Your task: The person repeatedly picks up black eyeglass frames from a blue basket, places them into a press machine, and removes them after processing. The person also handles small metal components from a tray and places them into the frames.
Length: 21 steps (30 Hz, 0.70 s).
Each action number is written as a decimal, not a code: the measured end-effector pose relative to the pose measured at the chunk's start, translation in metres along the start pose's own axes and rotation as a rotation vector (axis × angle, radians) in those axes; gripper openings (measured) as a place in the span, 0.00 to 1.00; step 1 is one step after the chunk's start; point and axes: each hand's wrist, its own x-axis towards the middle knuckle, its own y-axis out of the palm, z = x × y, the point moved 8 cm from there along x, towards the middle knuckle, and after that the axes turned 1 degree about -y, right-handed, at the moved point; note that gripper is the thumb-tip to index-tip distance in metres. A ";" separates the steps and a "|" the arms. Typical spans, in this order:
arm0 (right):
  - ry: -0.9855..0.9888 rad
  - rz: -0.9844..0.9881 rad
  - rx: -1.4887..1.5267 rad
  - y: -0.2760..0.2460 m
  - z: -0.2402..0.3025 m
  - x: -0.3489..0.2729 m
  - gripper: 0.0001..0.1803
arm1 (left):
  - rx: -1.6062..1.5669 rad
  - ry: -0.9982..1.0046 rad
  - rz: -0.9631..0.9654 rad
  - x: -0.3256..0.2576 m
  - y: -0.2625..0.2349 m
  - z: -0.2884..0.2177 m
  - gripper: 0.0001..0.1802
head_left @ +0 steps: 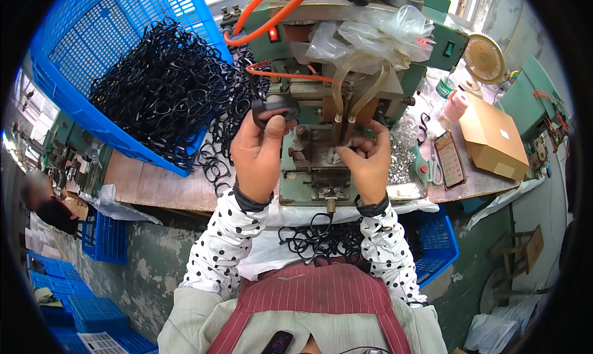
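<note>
My left hand (254, 159) is raised just left of a green bench machine (290, 190). Its thumb and fingers grip a thick black ring-shaped band (288, 105). My right hand (372, 169) is at the machine's metal fixture (314, 159), with thumb and index finger close together. What lies between those fingertips, if anything, is too small to make out. Two clear tubes (369, 98) come down beside that hand. Loose black bands (216, 169) lie on the bench near my left wrist, and more bands (318, 237) hang or lie below the machine at my lap.
A tilted blue crate (102, 129) holds a heap of black bands (160, 91) at left. Right of the machine are small shiny metal parts (401, 159), scissors (434, 170), a phone (450, 159) and a cardboard box (494, 138). Another person (52, 212) is at far left.
</note>
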 end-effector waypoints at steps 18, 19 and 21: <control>-0.304 -0.339 -1.085 -0.112 -0.010 0.019 0.25 | 0.365 0.775 0.698 -0.096 0.073 0.014 0.24; -0.148 -0.357 -1.170 -0.141 -0.035 0.024 0.21 | 0.377 0.782 0.689 -0.096 0.072 0.015 0.25; 0.134 -0.255 -0.952 -0.178 -0.070 0.025 0.17 | 0.388 0.770 0.696 -0.094 0.072 0.018 0.25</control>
